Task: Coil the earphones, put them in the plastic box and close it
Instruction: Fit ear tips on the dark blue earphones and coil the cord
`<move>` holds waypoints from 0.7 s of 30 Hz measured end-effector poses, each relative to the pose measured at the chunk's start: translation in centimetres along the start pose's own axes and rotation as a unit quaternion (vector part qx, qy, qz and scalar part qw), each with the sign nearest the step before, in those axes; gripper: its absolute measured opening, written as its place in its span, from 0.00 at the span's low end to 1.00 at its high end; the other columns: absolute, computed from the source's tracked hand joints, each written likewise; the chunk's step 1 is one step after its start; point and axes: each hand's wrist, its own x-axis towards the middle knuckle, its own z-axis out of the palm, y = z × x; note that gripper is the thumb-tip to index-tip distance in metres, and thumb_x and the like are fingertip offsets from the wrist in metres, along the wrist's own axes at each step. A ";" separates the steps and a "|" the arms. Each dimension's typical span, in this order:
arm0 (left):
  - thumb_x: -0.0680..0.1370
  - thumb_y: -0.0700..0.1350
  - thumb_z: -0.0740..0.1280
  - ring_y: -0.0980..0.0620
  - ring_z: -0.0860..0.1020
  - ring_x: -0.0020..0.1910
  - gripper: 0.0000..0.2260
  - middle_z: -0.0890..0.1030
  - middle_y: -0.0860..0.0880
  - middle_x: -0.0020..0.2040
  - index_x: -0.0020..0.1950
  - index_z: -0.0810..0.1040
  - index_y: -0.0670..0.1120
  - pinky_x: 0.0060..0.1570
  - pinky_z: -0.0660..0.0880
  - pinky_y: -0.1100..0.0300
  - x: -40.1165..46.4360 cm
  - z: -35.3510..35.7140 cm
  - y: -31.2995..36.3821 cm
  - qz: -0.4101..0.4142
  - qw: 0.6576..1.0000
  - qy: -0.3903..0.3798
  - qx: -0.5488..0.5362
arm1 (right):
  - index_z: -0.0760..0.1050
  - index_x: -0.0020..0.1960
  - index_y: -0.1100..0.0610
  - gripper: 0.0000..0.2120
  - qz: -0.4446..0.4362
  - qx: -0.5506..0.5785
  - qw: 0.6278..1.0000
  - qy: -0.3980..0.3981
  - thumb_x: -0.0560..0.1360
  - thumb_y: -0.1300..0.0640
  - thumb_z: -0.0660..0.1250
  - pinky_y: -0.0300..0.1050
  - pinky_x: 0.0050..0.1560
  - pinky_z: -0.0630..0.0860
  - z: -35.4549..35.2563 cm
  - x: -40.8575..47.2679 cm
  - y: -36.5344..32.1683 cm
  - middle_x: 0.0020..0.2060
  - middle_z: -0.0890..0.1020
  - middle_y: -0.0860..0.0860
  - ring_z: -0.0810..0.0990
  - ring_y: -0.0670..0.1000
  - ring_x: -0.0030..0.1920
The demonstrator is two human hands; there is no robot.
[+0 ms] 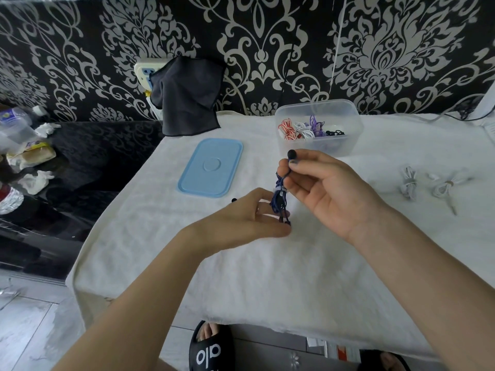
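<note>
Dark blue earphones (280, 200) hang as a bundled coil between my two hands above the white cloth. My right hand (318, 187) pinches the top of the bundle, with a black earbud (292, 153) sticking up above the fingertips. My left hand (249, 218) holds the lower end of the coil with curled fingers. The clear plastic box (348, 140) stands open behind them, with several coiled earphones inside in red-white, white, purple and black. Its light blue lid (211, 167) lies flat to the left of the box.
Two white coiled earphones (408, 183) (446, 187) lie on the cloth at the right. A black cloth (187, 97) hangs over a wall socket at the table's back edge. Bottles and wrappers crowd a dark surface at left (24, 156). The white-covered table's front edge (241, 311) is near my feet.
</note>
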 end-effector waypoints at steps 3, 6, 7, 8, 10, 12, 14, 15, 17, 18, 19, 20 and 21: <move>0.77 0.43 0.74 0.61 0.82 0.59 0.20 0.85 0.57 0.58 0.66 0.72 0.50 0.66 0.76 0.56 0.4 0.3 -0.1 0.014 0.999 0.000 0.048 | 0.77 0.50 0.59 0.08 0.007 0.013 1.000 -0.004 0.78 0.70 0.64 0.40 0.45 0.82 0.0 0.0 0.1 0.43 0.85 0.57 0.86 0.51 0.43; 0.79 0.39 0.71 0.54 0.84 0.50 0.12 0.87 0.46 0.49 0.61 0.75 0.43 0.60 0.80 0.57 0.6 0.2 0.0 0.021 0.998 0.004 0.060 | 0.77 0.49 0.59 0.08 -0.004 0.008 1.000 0.006 0.78 0.71 0.64 0.40 0.46 0.82 -0.3 0.2 -0.1 0.43 0.85 0.57 0.86 0.51 0.43; 0.79 0.38 0.70 0.53 0.84 0.46 0.10 0.87 0.43 0.48 0.60 0.76 0.41 0.57 0.82 0.57 0.6 0.1 0.0 0.016 0.998 0.009 0.058 | 0.77 0.49 0.59 0.08 -0.014 -0.002 1.000 0.019 0.78 0.71 0.64 0.40 0.46 0.82 -0.5 0.3 -0.2 0.42 0.85 0.57 0.87 0.51 0.43; 0.79 0.38 0.69 0.53 0.84 0.42 0.09 0.87 0.42 0.46 0.59 0.76 0.40 0.52 0.83 0.57 0.5 0.0 0.0 0.011 0.998 0.017 0.059 | 0.77 0.49 0.60 0.08 -0.030 -0.027 0.999 0.036 0.77 0.71 0.65 0.41 0.46 0.82 -0.7 0.5 -0.2 0.42 0.85 0.57 0.87 0.52 0.43; 0.80 0.39 0.70 0.52 0.82 0.38 0.08 0.87 0.43 0.44 0.58 0.76 0.40 0.42 0.83 0.58 0.3 -0.3 0.0 0.004 0.997 0.045 0.061 | 0.77 0.50 0.61 0.07 -0.078 -0.139 0.984 0.083 0.76 0.71 0.67 0.44 0.48 0.83 -1.5 0.7 -0.2 0.43 0.85 0.58 0.87 0.53 0.42; 0.80 0.41 0.71 0.52 0.82 0.36 0.09 0.87 0.45 0.43 0.58 0.75 0.42 0.39 0.81 0.60 0.1 -0.5 0.0 0.003 0.996 0.079 0.051 | 0.78 0.50 0.59 0.07 -0.128 -0.304 0.935 0.129 0.75 0.68 0.70 0.49 0.50 0.84 -2.4 1.0 0.1 0.41 0.85 0.55 0.87 0.52 0.40; 0.79 0.43 0.72 0.53 0.83 0.37 0.11 0.86 0.46 0.46 0.58 0.75 0.44 0.41 0.82 0.59 0.1 -0.7 0.1 0.005 0.992 0.114 0.049 | 0.78 0.51 0.55 0.08 -0.154 -0.451 0.866 0.152 0.74 0.65 0.69 0.50 0.48 0.83 -3.1 1.3 0.7 0.39 0.85 0.50 0.87 0.50 0.40; 0.78 0.44 0.73 0.53 0.83 0.36 0.12 0.85 0.46 0.48 0.58 0.75 0.44 0.42 0.82 0.59 0.1 -0.7 0.1 0.010 0.990 0.128 0.053 | 0.77 0.52 0.53 0.09 -0.161 -0.511 0.830 0.154 0.74 0.63 0.69 0.48 0.46 0.82 -3.4 1.4 0.9 0.40 0.85 0.49 0.86 0.50 0.41; 0.78 0.45 0.74 0.54 0.83 0.36 0.12 0.83 0.46 0.50 0.57 0.74 0.45 0.43 0.83 0.60 0.1 -0.8 0.3 0.018 0.987 0.146 0.068 | 0.76 0.58 0.52 0.13 -0.155 -0.607 0.767 0.139 0.75 0.61 0.69 0.44 0.44 0.78 -3.8 1.5 1.2 0.47 0.84 0.50 0.83 0.52 0.46; 0.77 0.46 0.74 0.54 0.84 0.36 0.13 0.83 0.46 0.51 0.57 0.74 0.45 0.44 0.83 0.59 0.1 -0.8 0.3 0.021 0.985 0.152 0.074 | 0.75 0.63 0.53 0.17 -0.142 -0.655 0.731 0.130 0.75 0.61 0.68 0.44 0.45 0.75 -3.9 1.5 1.3 0.51 0.82 0.52 0.81 0.54 0.50; 0.77 0.46 0.75 0.53 0.84 0.36 0.13 0.82 0.46 0.52 0.56 0.74 0.46 0.46 0.84 0.56 0.1 -0.9 0.3 0.023 0.984 0.161 0.076 | 0.73 0.66 0.54 0.20 -0.139 -0.705 0.685 0.124 0.75 0.61 0.68 0.45 0.49 0.73 -3.9 1.3 1.5 0.55 0.80 0.54 0.79 0.56 0.54; 0.76 0.47 0.75 0.52 0.85 0.37 0.13 0.81 0.46 0.53 0.55 0.74 0.46 0.48 0.84 0.52 0.1 -0.9 0.3 0.025 0.982 0.172 0.074 | 0.73 0.68 0.55 0.22 -0.159 -0.743 0.639 0.118 0.75 0.62 0.67 0.48 0.52 0.72 -3.8 1.2 1.6 0.58 0.78 0.55 0.77 0.58 0.58; 0.76 0.47 0.75 0.51 0.85 0.37 0.13 0.81 0.46 0.53 0.54 0.74 0.46 0.49 0.84 0.50 0.1 -1.0 0.4 0.027 0.980 0.186 0.071 | 0.73 0.68 0.55 0.23 -0.207 -0.758 0.610 0.104 0.73 0.63 0.67 0.50 0.55 0.71 -3.6 1.0 1.7 0.59 0.77 0.55 0.75 0.60 0.60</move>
